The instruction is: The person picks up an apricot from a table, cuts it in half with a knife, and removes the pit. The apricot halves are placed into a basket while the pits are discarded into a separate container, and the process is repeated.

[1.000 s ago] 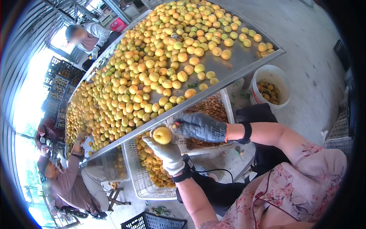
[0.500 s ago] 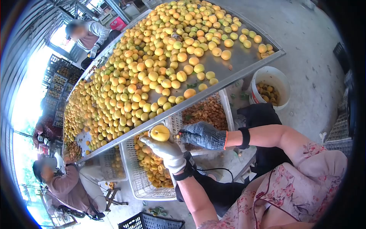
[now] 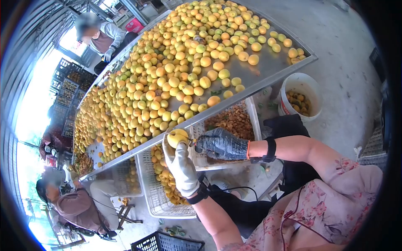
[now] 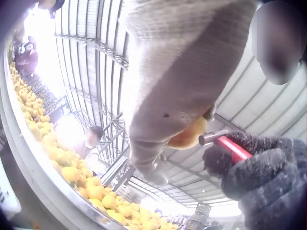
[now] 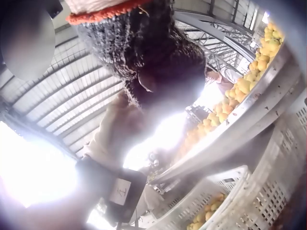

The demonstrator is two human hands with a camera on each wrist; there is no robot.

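Note:
My left hand (image 3: 182, 169), in a white glove, grips a yellow apricot (image 3: 178, 137) between thumb and fingers just off the table's near edge. Right beside it, my right hand (image 3: 223, 144) in a dark grey knitted glove holds a small red-handled tool (image 4: 233, 149) with a metal end. That end points at the apricot, close to its side in the left wrist view. Most of the fruit hides behind the white glove there. In the right wrist view the dark glove is shadowed and its fingertips are hidden.
A metal-rimmed table (image 3: 247, 93) bears a big heap of apricots. Below its edge stand a white crate (image 3: 146, 184) of split fruit and another crate (image 3: 256, 115) of brown pits. A white bucket (image 3: 287, 104) stands right; a black crate (image 3: 167, 242) is nearest. Other people sit left.
A thin line came to show across the apricot half a second ago. Since then my left hand has turned more upright with the fruit, and my right hand stays close beside it.

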